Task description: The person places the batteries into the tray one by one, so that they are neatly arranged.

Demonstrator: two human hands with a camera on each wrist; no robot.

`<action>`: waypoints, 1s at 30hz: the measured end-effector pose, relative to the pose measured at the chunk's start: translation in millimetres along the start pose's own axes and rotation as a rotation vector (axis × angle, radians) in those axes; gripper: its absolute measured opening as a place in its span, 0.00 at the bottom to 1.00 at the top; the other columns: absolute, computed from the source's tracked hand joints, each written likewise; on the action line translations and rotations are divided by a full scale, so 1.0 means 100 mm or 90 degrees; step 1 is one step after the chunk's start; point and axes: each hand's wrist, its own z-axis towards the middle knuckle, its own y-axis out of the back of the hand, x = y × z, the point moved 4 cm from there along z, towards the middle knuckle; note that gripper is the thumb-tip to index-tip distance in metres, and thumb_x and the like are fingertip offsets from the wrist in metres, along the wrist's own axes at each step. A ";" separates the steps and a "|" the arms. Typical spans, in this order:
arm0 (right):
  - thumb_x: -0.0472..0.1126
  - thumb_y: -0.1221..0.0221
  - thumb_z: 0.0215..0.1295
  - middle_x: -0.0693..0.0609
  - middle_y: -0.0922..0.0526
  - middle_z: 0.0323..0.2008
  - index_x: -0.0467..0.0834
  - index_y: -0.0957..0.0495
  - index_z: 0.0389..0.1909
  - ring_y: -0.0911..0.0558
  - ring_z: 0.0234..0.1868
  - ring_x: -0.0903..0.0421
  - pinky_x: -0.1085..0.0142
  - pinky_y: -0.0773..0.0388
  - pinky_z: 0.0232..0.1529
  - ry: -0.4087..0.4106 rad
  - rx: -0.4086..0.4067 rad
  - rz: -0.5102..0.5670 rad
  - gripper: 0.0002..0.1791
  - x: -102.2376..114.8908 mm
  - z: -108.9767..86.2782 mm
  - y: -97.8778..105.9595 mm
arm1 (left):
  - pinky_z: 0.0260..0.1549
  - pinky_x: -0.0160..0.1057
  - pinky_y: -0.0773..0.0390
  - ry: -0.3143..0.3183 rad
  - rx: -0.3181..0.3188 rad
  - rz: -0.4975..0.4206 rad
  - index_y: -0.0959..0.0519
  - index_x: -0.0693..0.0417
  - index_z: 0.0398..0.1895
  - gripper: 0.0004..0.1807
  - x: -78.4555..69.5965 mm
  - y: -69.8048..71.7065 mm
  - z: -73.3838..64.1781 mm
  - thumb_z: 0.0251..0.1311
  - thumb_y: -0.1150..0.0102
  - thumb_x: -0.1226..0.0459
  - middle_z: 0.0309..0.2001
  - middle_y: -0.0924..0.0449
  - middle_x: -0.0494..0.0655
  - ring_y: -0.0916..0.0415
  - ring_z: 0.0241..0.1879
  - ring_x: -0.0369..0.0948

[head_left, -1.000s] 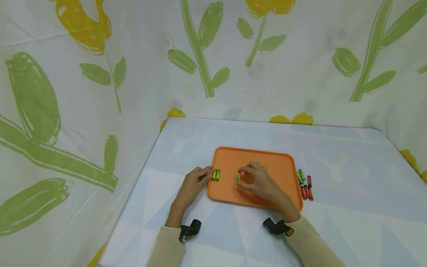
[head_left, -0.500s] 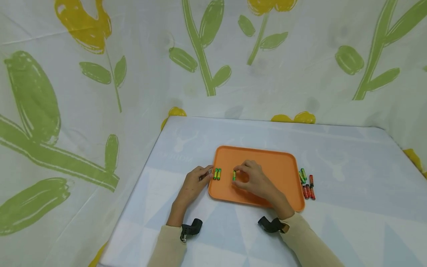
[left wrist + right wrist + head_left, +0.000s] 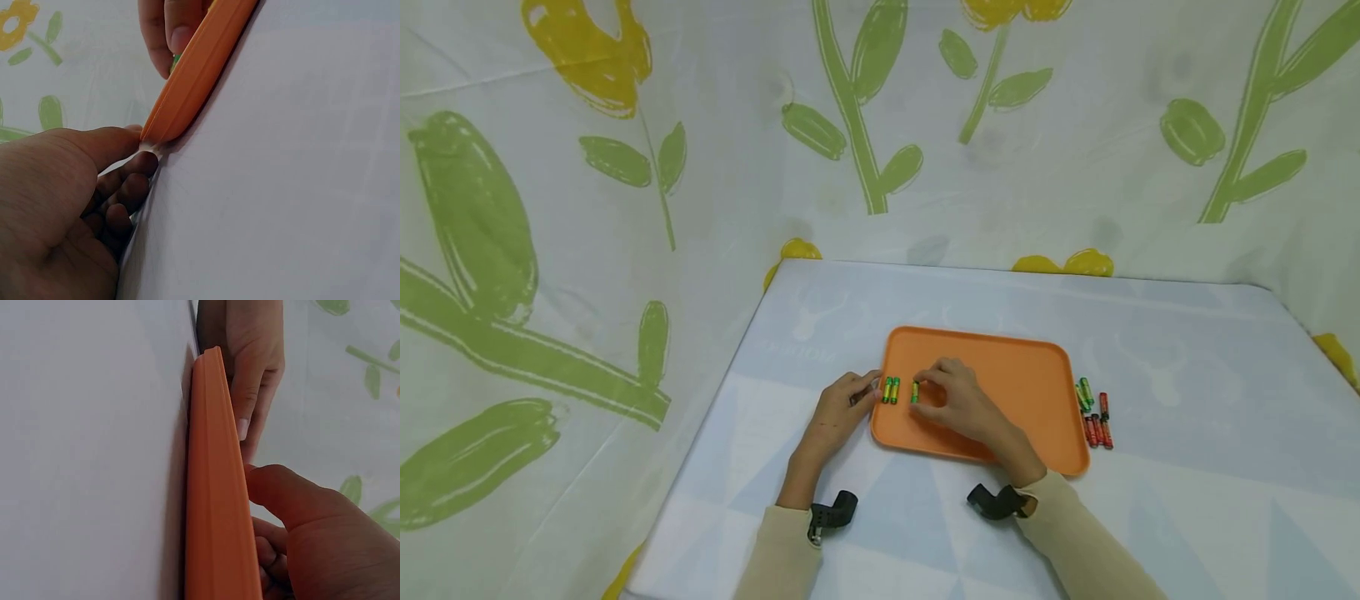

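An orange tray (image 3: 1000,358) lies on the table. Two green-and-yellow batteries (image 3: 891,390) stand side by side along its left end. My right hand (image 3: 958,404) pinches a third green-and-yellow battery (image 3: 915,392) between thumb and fingers, a short gap to the right of that pair. My left hand (image 3: 841,412) holds the tray's left rim, its thumb at the top edge and curled fingers below, as the left wrist view shows. From the right wrist, the tray's side wall (image 3: 215,487) hides the batteries.
Right of the tray, two green batteries (image 3: 1084,393) and several red batteries (image 3: 1099,427) lie on the patterned tablecloth (image 3: 1187,400). A curtain with leaf and flower prints (image 3: 715,167) hangs behind and to the left of the table.
My right hand has moved left across the tray with the battery, closer to the pair. The left hand has stayed at the tray's left rim.
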 end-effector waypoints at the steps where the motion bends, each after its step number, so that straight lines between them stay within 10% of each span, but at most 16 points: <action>1: 0.47 0.25 0.56 0.53 0.27 0.39 0.43 0.16 0.48 0.32 0.44 0.55 0.54 0.38 0.48 -0.001 0.000 -0.002 0.21 0.00 0.01 -0.01 | 0.35 0.37 0.31 0.000 0.000 0.001 0.24 0.52 0.67 0.22 0.00 0.00 0.00 0.71 0.41 0.61 0.36 0.27 0.42 0.32 0.35 0.39; 30: 0.46 0.25 0.56 0.52 0.29 0.38 0.41 0.16 0.48 0.34 0.42 0.54 0.56 0.40 0.45 -0.001 -0.003 -0.005 0.21 0.01 0.14 -0.15 | 0.33 0.36 0.30 -0.004 0.002 0.007 0.24 0.53 0.67 0.22 0.00 0.00 0.01 0.72 0.42 0.61 0.36 0.27 0.41 0.32 0.34 0.39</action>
